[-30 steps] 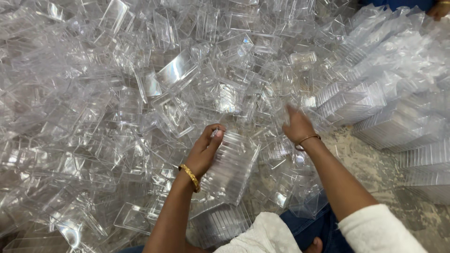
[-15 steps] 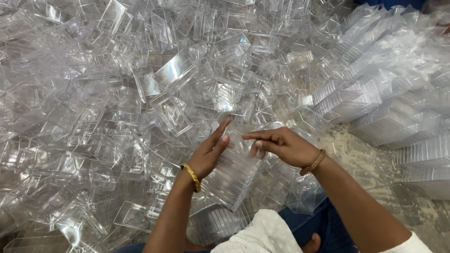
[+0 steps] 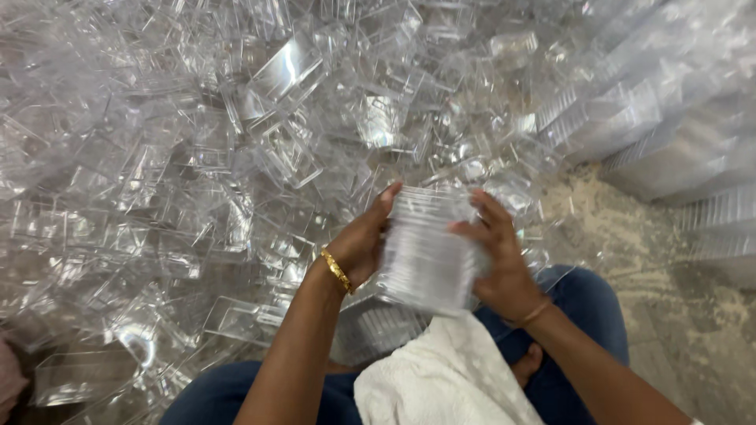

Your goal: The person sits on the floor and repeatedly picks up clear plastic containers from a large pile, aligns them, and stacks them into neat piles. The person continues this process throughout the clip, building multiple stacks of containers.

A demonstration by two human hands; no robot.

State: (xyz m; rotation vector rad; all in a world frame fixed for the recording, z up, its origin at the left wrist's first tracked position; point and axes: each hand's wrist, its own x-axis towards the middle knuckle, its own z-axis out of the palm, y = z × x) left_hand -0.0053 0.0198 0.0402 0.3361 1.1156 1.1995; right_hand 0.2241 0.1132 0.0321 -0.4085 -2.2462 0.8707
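Note:
My left hand and my right hand grip a nested stack of clear plastic containers from either side, just above my lap. The left palm presses the stack's left edge; a gold bangle is on that wrist. The right fingers wrap the stack's right edge, with a thin bracelet on that wrist. A white cloth lies over my lap below the stack. Another stack of clear containers rests under my left forearm.
A deep heap of loose clear plastic containers covers the floor ahead and to the left. Long nested rows of clear containers lie at the right. Speckled stone floor shows at the right. My legs in blue jeans are folded below.
My right hand came back from the pile ahead and closed on the stack's right side. The stack now stands lifted between both hands, closer to my lap.

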